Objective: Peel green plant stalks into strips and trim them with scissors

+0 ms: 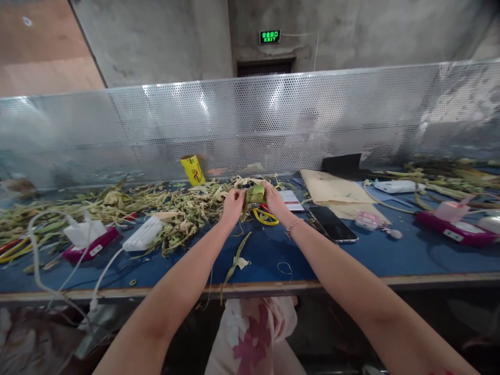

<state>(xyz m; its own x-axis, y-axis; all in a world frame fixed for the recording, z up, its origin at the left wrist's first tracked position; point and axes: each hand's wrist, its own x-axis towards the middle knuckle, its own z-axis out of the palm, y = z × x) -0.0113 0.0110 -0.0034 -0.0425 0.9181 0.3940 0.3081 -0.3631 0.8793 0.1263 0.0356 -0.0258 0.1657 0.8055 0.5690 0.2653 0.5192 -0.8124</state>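
A small green piece of folded or woven leaf strips is held up between my two hands, above the middle of the blue table. My left hand pinches its left side with fingers closed. On the other side, my right hand grips its right edge, fingers closed too. Just below lie yellow-handled scissors, partly hidden by the right hand. A loose leaf strip lies on the table in front of me. Beside the left hand spreads a heap of dried green leaf scraps.
A black phone, an earbud case and brown paper lie at right. Purple power strips sit at both sides, with a white charger and cables at left. A yellow can stands before the perforated metal screen.
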